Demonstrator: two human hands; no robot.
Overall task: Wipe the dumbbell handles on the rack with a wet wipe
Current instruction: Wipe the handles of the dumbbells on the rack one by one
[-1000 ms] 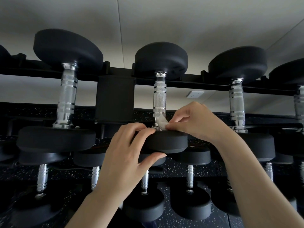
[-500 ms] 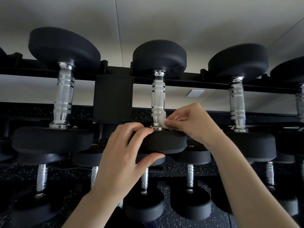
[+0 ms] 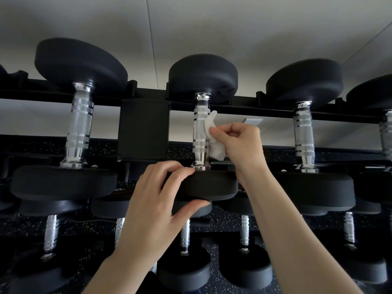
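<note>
— Sliding upward, that is what the right hand (image 3: 239,141) has just done: a second ago it pinched the wet wipe (image 3: 214,141) down at the foot of the handle, right on the near weight head, and now the cloth lies against the right flank of the knurled middle.

— Which handle?

— The middle dumbbell's handle (image 3: 200,132) on the upper tier of the rack (image 3: 144,128). Thumb and fingertips are curled round a bunch of the wipe; a loose flap stands up above the pinch and another hangs below it, both touching the chrome.

— And the other hand?

— The left hand (image 3: 157,200) has not shifted. Fingers over the top of the near weight head (image 3: 212,185), thumb hooked under its lower edge, clamping it just below and to the left of where the wipe is working. I read it as steadying the dumbbell.

— So how far along is this handle?

— My judgement: the lower collar is done and the stroke is halfway up. The stretch above the pinch, up to the far head, looks unreached, and only the right side is in contact, so the far and left faces probably need a turn of the wipe around the bar.

— The neighbours?

— The left dumbbell handle (image 3: 80,124) and the right dumbbell handle (image 3: 303,134) stand well apart from either grip. I cannot tell whether they are wiped.
</note>
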